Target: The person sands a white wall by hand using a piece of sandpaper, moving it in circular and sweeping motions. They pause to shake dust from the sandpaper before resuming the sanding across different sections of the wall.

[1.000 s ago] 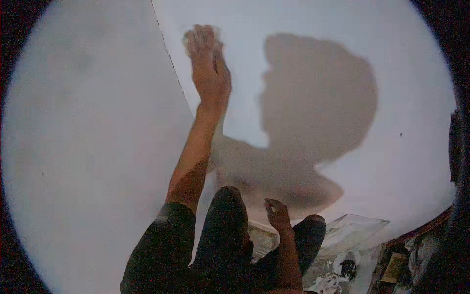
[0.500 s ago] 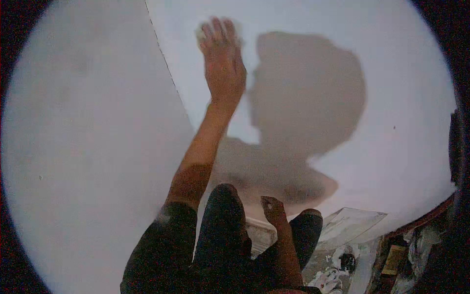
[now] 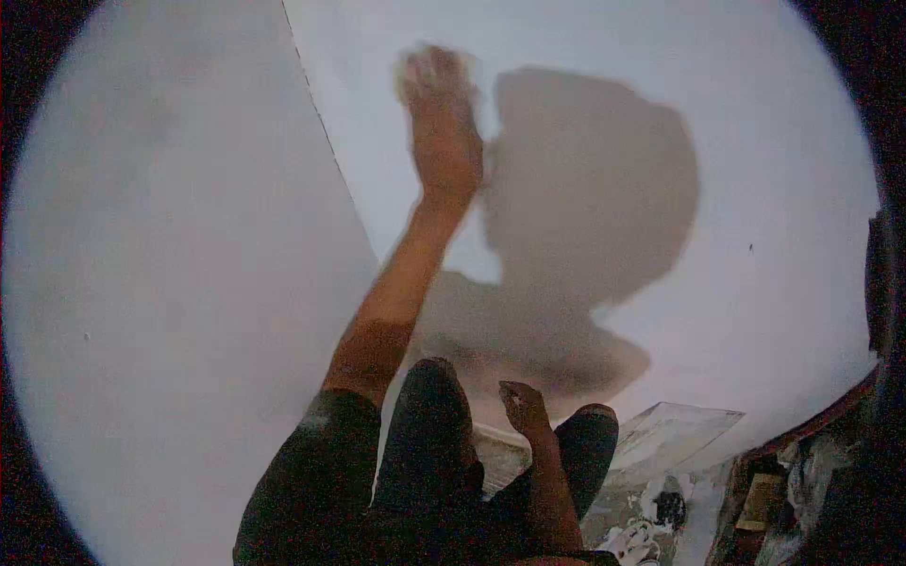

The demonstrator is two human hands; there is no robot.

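Arm stretched up, my left hand (image 3: 444, 132) presses a pale yellowish pad (image 3: 404, 83), sponge-like, against the white wall (image 3: 774, 179). The fingers lie over the pad and are smeared by motion; only the pad's edges show around them. Lower down, my right hand (image 3: 525, 407) hangs in front of the wall beside my bent right knee (image 3: 587, 443). Its fingers are curled together, and I see nothing in them.
A dark line marks the corner with the greyer wall (image 3: 189, 245) on the left. My head's shadow (image 3: 595, 179) falls on the white wall. A flat pale sheet (image 3: 678, 436) leans at its foot. White-splattered clutter and a yellowish box-like thing (image 3: 760, 500) lie at lower right.
My left hand has shifted slightly down and to the right on the wall with the pad. My right hand stays almost in place, and the view has moved a little.
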